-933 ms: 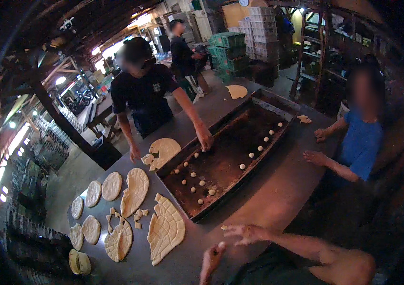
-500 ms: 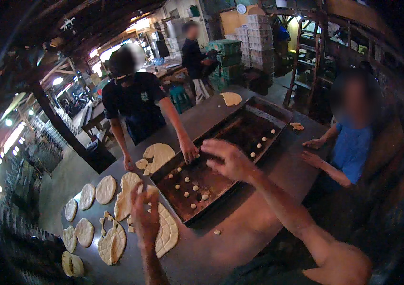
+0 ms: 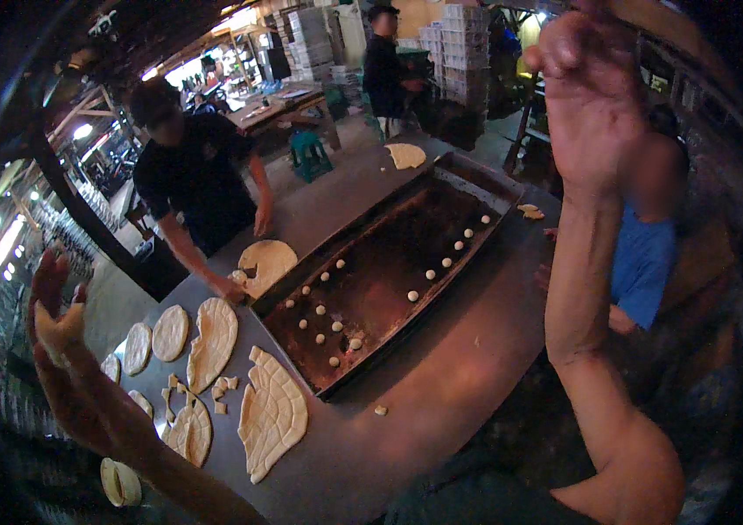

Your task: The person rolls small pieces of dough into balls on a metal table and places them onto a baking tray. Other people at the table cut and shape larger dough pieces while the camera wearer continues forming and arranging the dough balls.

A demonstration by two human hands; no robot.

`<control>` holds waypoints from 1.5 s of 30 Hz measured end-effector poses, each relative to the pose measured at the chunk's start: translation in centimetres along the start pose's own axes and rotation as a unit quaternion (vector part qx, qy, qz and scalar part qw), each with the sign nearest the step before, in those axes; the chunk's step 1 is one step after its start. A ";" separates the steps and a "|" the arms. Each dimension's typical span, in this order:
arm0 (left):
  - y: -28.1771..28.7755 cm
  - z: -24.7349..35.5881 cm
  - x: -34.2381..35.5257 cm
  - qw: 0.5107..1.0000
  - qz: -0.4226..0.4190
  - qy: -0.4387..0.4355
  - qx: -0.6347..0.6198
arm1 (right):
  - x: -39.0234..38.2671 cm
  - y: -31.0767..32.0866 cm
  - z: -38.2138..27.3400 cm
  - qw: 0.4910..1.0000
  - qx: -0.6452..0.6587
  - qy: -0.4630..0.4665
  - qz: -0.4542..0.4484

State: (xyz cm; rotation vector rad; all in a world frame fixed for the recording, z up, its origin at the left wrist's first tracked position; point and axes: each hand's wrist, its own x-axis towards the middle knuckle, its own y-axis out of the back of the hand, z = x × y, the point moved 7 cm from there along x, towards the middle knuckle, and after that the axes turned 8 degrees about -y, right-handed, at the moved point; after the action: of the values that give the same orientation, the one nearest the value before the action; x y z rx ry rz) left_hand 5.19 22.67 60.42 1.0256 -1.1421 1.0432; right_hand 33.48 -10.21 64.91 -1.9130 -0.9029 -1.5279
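Left hand point(image 3: 65, 363) open, right hand point(image 3: 594, 87) raised; scored dough sheet point(image 3: 275, 416) at 7 o'clock

Sheet lies flat on the table point(image 3: 467, 354), long axis 12 to 6 o'clock, curved edge toward 3, ragged edge toward 9. It likely handles light, soft and easily torn; support it with spread fingers beneath the curved edge. From it, the tray point(image 3: 389, 219) bearing dough balls point(image 3: 412, 297) lies at 1 o'clock. Left hand, nothing visible in it, is near 10. Right-hand grip: blurred, cannot be determined.
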 end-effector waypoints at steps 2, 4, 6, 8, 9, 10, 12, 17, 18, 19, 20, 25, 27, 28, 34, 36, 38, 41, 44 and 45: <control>0.1 0.0 -0.2 0.997 0.055 0.031 -0.053 | -0.1 -0.3 -0.6 0.997 -0.081 -0.009 0.004; -1.4 0.2 -1.0 0.999 -0.014 0.040 -0.033 | -1.2 -1.0 0.1 0.985 -0.155 -0.069 -0.044; -2.5 1.2 -1.7 0.996 -0.081 -0.036 0.013 | -2.1 -0.3 0.6 0.985 -0.143 -0.088 -0.027; -2.0 0.0 -2.0 0.999 -0.046 0.019 -0.018 | -2.6 0.8 1.0 0.994 -0.072 -0.081 0.005; -1.9 -0.5 -2.1 0.998 -0.037 0.032 -0.030 | -3.0 0.4 1.3 0.990 -0.095 -0.091 -0.042; -1.5 -0.8 -2.1 0.996 -0.010 0.042 -0.072 | -3.4 0.1 1.6 0.982 -0.133 -0.115 -0.067; -2.3 -1.3 -2.8 0.993 -0.074 0.068 -0.062 | -3.7 0.2 1.8 0.980 -0.129 -0.138 -0.056; -3.2 -0.5 -6.0 0.987 -0.130 0.043 -0.081 | -5.5 -1.1 2.8 0.973 -0.143 -0.177 -0.037; -3.3 -1.0 -6.9 0.981 -0.131 0.076 -0.117 | -6.0 -0.9 3.0 0.968 -0.163 -0.188 -0.036; -3.3 -1.6 -7.7 0.979 -0.134 0.097 -0.119 | -6.5 -0.8 3.3 0.969 -0.156 -0.187 -0.038; -3.4 -2.2 -8.6 0.975 -0.142 0.122 -0.123 | -7.0 -0.4 3.6 0.971 -0.148 -0.186 -0.039; -2.7 -4.0 -15.5 0.946 -0.191 0.246 -0.096 | -12.6 0.5 6.3 0.964 -0.039 -0.256 -0.066; -2.6 -4.1 -17.4 0.943 -0.203 0.249 -0.084 | -15.1 0.4 6.5 0.963 -0.011 -0.262 -0.054; -2.4 -4.3 -17.7 0.947 -0.208 0.237 -0.057 | -16.2 0.8 6.6 0.961 0.022 -0.274 -0.009; -1.1 -5.0 -17.6 0.952 -0.179 0.247 -0.013 | -18.5 -1.0 7.5 0.948 0.037 -0.314 -0.027; -2.0 -4.9 -18.3 0.939 -0.233 0.253 0.021 | -18.8 -1.1 7.8 0.940 -0.023 -0.340 -0.001; -3.2 -4.5 -18.9 0.941 -0.231 0.242 -0.042 | -19.5 -1.3 8.5 0.911 -0.085 -0.403 0.005; -4.7 -5.4 -19.8 0.940 -0.209 0.261 -0.064 | -20.6 -2.9 10.9 0.869 -0.120 -0.472 -0.089; -6.0 -6.7 -20.7 0.929 -0.288 0.207 0.103 | -21.0 -4.0 14.3 0.874 -0.275 -0.389 -0.094; -6.2 -7.0 -21.2 0.928 -0.291 0.187 0.137 | -21.7 -4.5 15.7 0.861 -0.350 -0.355 -0.103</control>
State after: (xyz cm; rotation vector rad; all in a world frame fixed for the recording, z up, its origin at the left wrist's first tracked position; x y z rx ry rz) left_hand 10.26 26.01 38.10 1.2200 -0.3416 0.8697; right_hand 36.75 0.62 40.24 -3.1322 -0.9232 -1.3695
